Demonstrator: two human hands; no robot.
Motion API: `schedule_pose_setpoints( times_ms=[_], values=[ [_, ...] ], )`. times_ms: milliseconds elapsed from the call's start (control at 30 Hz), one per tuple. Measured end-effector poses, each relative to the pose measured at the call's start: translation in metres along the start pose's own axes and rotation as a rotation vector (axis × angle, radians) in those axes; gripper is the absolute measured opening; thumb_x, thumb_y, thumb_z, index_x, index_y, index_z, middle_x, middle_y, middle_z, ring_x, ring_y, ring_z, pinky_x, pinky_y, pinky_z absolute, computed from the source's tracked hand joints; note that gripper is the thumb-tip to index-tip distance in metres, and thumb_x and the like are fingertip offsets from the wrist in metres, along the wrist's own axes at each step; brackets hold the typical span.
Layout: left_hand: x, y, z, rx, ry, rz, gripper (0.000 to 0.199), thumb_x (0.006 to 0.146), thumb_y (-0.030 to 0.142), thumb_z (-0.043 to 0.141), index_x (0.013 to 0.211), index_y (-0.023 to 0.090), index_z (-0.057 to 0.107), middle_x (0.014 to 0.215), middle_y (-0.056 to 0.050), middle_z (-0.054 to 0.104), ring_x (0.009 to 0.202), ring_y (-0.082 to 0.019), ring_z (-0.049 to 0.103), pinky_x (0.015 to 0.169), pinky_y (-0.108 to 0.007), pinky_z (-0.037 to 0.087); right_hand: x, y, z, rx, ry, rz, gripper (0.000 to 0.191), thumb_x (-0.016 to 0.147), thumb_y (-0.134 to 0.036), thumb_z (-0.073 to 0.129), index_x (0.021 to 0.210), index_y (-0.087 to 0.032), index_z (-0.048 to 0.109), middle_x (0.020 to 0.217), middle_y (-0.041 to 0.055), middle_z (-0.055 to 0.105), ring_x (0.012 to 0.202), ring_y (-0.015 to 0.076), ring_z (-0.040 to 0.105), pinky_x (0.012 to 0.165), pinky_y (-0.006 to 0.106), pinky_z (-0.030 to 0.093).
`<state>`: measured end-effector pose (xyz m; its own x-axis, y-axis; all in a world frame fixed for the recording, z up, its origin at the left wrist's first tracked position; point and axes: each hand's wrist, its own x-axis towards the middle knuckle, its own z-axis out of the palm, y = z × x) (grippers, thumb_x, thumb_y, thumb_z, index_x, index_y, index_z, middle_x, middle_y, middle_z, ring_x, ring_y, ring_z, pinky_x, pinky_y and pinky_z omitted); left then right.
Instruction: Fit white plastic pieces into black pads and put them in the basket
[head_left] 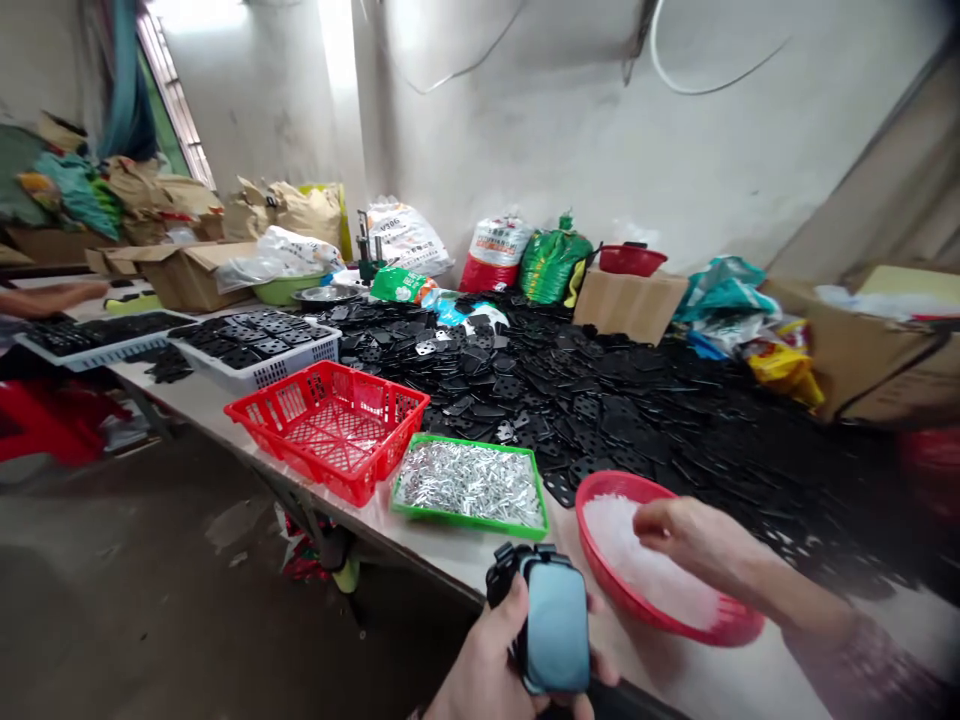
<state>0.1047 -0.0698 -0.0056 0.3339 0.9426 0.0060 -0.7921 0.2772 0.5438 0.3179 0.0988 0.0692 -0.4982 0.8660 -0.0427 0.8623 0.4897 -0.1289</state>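
Observation:
My left hand [495, 650] is wrapped round a chunky black object with a smooth, shiny blue-grey face [557, 625], a rounded rectangle. Its exact kind does not show. Over the red plastic basin [626, 482], my right hand [686, 535] has its fingers curled together, and whatever they may hold is hidden. White, fine-looking pieces [622, 535] fill much of the basin, which sits at the table's front edge. To the left of it lies a green tray [469, 520] of small silvery metal pins [472, 480].
A large heap of flat black plates [600, 400] covers the table behind the basin. An open red basket [330, 420] stands left of the tray, beyond it white baskets [255, 350] of black plates. Sacks [495, 255] and cardboard boxes [630, 300] line the wall. Another person's arm [52, 298] shows far left.

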Motion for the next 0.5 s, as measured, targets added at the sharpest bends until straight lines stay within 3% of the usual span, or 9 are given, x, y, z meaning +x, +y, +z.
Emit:
schedule_pose_setpoints(
  times_ms=[67,133,267,400,500],
  values=[
    [0.013,0.002,0.016,-0.006,-0.014,0.014,0.072,0.093,0.059,0.028,0.118,0.002,0.063,0.084,-0.022,0.072,0.061,-0.02,0.066,0.053,-0.026,0.046,-0.011,0.012,0.018,0.053,-0.113,0.006,0.024,0.075,-0.015,0.055,0.084,-0.023,0.076,0.082,0.0047,0.074,0.075,0.0198,0.068,0.066,0.026,0.042],
    [0.024,0.002,0.029,-0.029,0.011,0.017,0.068,0.094,0.056,0.03,0.116,0.002,0.064,0.083,-0.021,0.072,0.06,-0.019,0.065,0.051,-0.026,0.045,-0.016,0.012,0.029,0.1,-0.143,-0.009,0.025,0.075,-0.014,0.054,0.086,-0.023,0.075,0.083,0.0052,0.073,0.077,0.0199,0.067,0.067,0.027,0.042],
    [0.038,0.003,0.045,-0.053,0.076,0.01,0.059,0.095,0.051,0.037,0.116,0.004,0.065,0.089,-0.02,0.072,0.069,-0.02,0.065,0.052,-0.024,0.044,-0.02,0.004,0.029,0.162,-0.091,-0.029,0.02,0.074,-0.012,0.055,0.072,-0.019,0.073,0.069,0.0046,0.069,0.065,0.0175,0.063,0.06,0.026,0.039],
    [0.047,0.008,0.048,-0.011,0.092,-0.051,0.058,0.095,0.051,0.041,0.118,0.004,0.065,0.086,-0.02,0.073,0.057,-0.015,0.06,0.053,-0.025,0.043,-0.023,0.009,0.023,0.226,-0.007,-0.042,0.019,0.078,-0.012,0.055,0.069,-0.017,0.07,0.08,0.0046,0.069,0.072,0.0156,0.061,0.067,0.025,0.042],
    [0.054,0.005,0.049,-0.011,0.139,-0.052,0.054,0.093,0.05,0.046,0.118,0.006,0.066,0.088,-0.018,0.073,0.062,-0.017,0.061,0.054,-0.026,0.043,-0.031,0.013,0.02,0.303,0.067,-0.04,0.024,0.086,-0.016,0.05,0.071,-0.016,0.069,0.079,0.0037,0.067,0.07,0.014,0.059,0.067,0.025,0.044]
  ],
)
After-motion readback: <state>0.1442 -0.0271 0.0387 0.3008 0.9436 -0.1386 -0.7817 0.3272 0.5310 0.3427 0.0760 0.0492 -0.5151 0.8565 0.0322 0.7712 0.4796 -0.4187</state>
